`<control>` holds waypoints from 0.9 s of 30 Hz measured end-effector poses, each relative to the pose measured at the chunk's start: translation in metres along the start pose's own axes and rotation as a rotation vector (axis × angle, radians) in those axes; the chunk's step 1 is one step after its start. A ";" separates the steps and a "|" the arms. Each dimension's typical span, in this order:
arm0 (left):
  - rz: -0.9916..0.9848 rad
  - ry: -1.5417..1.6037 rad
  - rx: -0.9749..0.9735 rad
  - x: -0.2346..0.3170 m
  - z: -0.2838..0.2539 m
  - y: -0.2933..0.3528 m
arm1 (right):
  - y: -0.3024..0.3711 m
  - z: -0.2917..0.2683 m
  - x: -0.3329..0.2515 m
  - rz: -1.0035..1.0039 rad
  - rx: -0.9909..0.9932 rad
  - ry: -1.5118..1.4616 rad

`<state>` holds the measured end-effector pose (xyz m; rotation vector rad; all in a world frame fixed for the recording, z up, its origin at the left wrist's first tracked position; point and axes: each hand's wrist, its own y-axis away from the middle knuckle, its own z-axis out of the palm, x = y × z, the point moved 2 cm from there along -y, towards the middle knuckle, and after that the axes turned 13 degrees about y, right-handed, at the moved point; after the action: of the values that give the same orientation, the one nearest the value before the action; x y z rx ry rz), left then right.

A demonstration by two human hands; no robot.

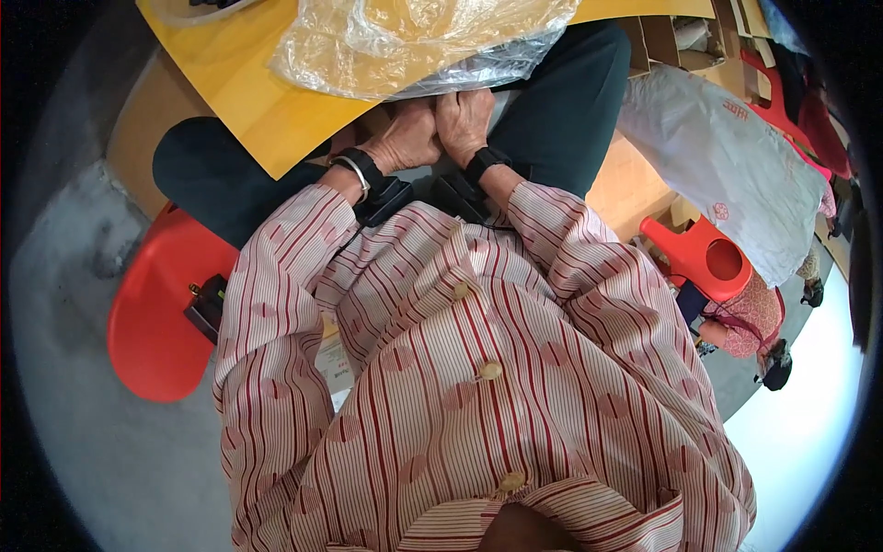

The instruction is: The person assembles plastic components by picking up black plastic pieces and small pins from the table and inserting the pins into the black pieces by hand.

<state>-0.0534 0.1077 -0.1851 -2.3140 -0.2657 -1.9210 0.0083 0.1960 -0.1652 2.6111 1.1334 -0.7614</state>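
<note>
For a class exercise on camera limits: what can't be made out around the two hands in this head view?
- Fingertips of left hand and right hand: hidden under the clear plastic bag and yellow board.
- Anything the hands hold: hidden there too.
- Bag's top: cut off by the upper edge.

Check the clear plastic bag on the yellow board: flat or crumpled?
Crumpled: the clear plastic bag lies bunched, creased and glossy on the yellow board.

1. Left hand (405,138) reaches forward, back of hand up, fingers curled and hidden at the tips;
2. Right hand (464,120) lies just beside it, touching, fingers likewise bent under;
3. Both forearms converge from striped sleeves.
</note>
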 end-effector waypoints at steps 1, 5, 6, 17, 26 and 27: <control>0.001 0.001 -0.003 -0.002 0.000 0.000 | 0.000 0.004 0.002 -0.030 0.008 0.044; 0.019 0.039 0.062 0.001 0.001 -0.008 | 0.000 0.008 0.012 -0.102 0.092 0.131; 0.036 0.040 0.121 0.005 0.002 -0.005 | -0.002 0.007 0.011 -0.056 0.086 0.071; 0.099 0.007 0.029 -0.002 -0.004 -0.011 | -0.015 -0.007 0.011 0.144 -0.001 -0.389; -0.385 0.586 0.043 0.058 -0.028 -0.004 | -0.014 -0.131 0.003 -0.286 -0.412 0.007; -0.389 0.576 0.044 0.068 -0.034 -0.001 | -0.010 -0.138 -0.006 -0.523 -0.353 0.134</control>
<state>-0.0742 0.1059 -0.1119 -1.6629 -0.7161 -2.6211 0.0499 0.2505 -0.0444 2.1159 1.8369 -0.4147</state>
